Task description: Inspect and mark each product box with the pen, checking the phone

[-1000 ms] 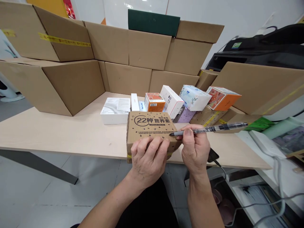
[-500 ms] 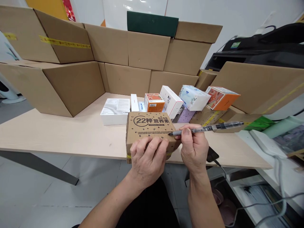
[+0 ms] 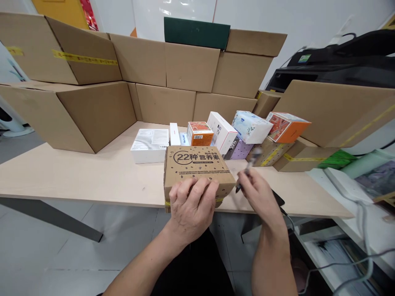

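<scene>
A small brown cardboard box (image 3: 197,166) with black print and small oval marks on top sits at the table's front edge. My left hand (image 3: 194,205) is closed over its near side, fingertips on the top face. To the right of the box, my right hand (image 3: 257,189) pinches a pen (image 3: 251,160), smeared by motion. The pen's dark tip points down beside the box's right corner, apart from the top face. Part of a phone (image 3: 278,198) shows behind my right wrist.
Behind the box stand a white box (image 3: 149,154), an orange box (image 3: 199,135) and several other small packages. Large cartons (image 3: 95,113) wall the table's left and back. A black printer (image 3: 339,68) is at right, with cables (image 3: 367,230) below.
My right hand has pulled the pen off the box top to the right and turned it from nearly level to steeply upright. My left hand and the box have stayed put.
</scene>
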A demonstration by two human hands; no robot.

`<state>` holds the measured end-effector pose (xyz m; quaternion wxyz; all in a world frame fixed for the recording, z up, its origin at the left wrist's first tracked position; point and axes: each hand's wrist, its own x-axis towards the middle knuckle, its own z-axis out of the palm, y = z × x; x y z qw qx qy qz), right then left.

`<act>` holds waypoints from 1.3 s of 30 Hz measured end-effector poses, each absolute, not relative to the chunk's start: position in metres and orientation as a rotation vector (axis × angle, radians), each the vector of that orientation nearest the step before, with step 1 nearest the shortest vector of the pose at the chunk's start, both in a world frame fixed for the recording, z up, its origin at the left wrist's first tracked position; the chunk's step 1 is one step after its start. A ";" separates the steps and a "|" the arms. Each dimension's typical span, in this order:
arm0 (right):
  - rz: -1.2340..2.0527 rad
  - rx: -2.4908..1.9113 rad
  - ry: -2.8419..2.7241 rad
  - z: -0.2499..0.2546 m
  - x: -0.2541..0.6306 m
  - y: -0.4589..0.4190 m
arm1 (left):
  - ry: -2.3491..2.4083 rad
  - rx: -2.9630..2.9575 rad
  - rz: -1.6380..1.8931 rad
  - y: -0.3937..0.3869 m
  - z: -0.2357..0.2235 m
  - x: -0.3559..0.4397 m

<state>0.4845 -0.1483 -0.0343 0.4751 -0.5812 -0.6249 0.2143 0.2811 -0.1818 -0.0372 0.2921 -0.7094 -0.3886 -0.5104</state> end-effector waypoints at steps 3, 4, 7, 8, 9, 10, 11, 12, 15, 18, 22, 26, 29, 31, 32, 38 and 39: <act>0.544 -1.670 -1.838 -0.046 0.490 -0.141 | -1.028 -1.892 -1.348 -0.180 -0.038 0.280; 0.543 -1.749 -1.885 -0.049 0.488 -0.138 | -1.026 -1.892 -1.344 -0.180 -0.038 0.280; 0.457 -1.947 -1.921 -0.056 0.476 -0.131 | -1.018 -1.879 -1.340 -0.176 -0.039 0.280; 0.412 -1.993 -1.921 -0.057 0.472 -0.129 | -1.016 -1.871 -1.339 -0.175 -0.040 0.280; 0.368 -2.028 -1.921 -0.057 0.468 -0.127 | -1.015 -1.865 -1.335 -0.173 -0.040 0.280; 0.334 -2.051 -1.924 -0.058 0.464 -0.127 | -1.015 -1.861 -1.330 -0.172 -0.040 0.279; 0.306 -2.067 -1.932 -0.058 0.462 -0.126 | -1.013 -1.860 -1.323 -0.170 -0.040 0.279; 0.276 -2.078 -1.940 -0.059 0.462 -0.127 | -1.011 -1.859 -1.317 -0.169 -0.040 0.279; 0.120 -2.101 -1.912 -0.061 0.474 -0.134 | -1.007 -1.856 -1.309 -0.166 -0.040 0.277; -0.140 -2.205 -1.751 -0.063 0.509 -0.144 | -1.004 -1.864 -1.306 -0.164 -0.038 0.275; -0.028 -2.418 -1.629 -0.064 0.567 -0.154 | -1.001 -1.859 -1.310 -0.163 -0.038 0.275; 0.304 -2.306 -1.727 -0.066 0.597 -0.156 | -1.019 -1.859 -1.304 -0.164 -0.039 0.276; 0.245 -2.281 -1.754 -0.067 0.595 -0.159 | -1.031 -1.868 -1.296 -0.165 -0.040 0.276; 0.175 -2.312 -1.745 -0.066 0.588 -0.163 | -1.044 -1.874 -1.294 -0.166 -0.040 0.276; 0.141 -2.318 -1.734 -0.066 0.584 -0.166 | -1.050 -1.876 -1.294 -0.166 -0.040 0.276; 0.050 -2.186 -1.623 -0.077 0.566 -0.196 | -1.048 -1.890 -1.308 -0.169 -0.039 0.278; 0.057 -2.144 -1.590 -0.080 0.563 -0.202 | -1.055 -1.891 -1.314 -0.170 -0.039 0.278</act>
